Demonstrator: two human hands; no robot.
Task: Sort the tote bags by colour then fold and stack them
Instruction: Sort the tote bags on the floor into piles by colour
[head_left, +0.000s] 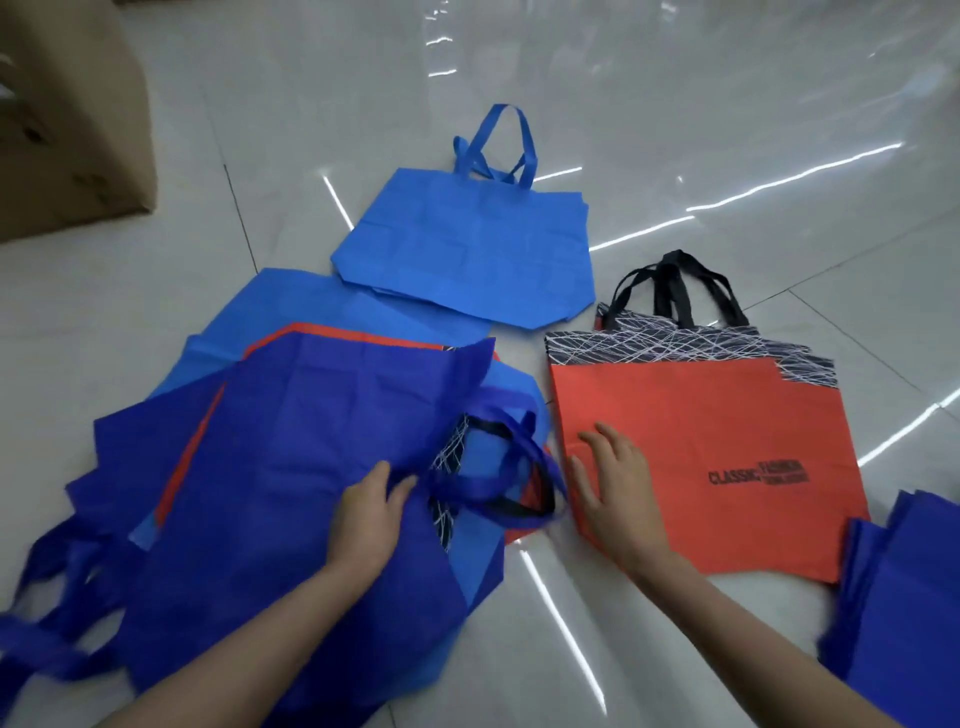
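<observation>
Tote bags are maybe halfway sorted by my guess, and nothing looks folded yet. The left hand (371, 512) has its fingers curled into the fabric of the dark blue bag (291, 467) on top of the mixed pile, pinching it near the handles, so I'd say that one is the bag being pulled out. The right hand (615, 488) lies flat with spread fingers on the orange bag (701, 441), gripping nothing, just pressing its near left corner to the floor (675, 130). That orange bag, with the black scribble band and black handles, is spread out on its own just right of the pile. Under the dark blue one, the pile has a second orange bag (363, 338) showing only as an edge, a light blue bag underneath (291, 301), and more dark blue ones trailing off to the left, so there's plenty left to separate. Further out, a lone light blue bag (467, 249) lies flat beyond the pile, which looks like the start of that colour's spot. At the far right edge there's a dark blue heap (904, 597), probably that colour's spot, though I can't tell how many are in it. A cardboard box (62, 114) sits off in the top left corner. All the folding and proper stacking is left to do, as far as I can judge.
</observation>
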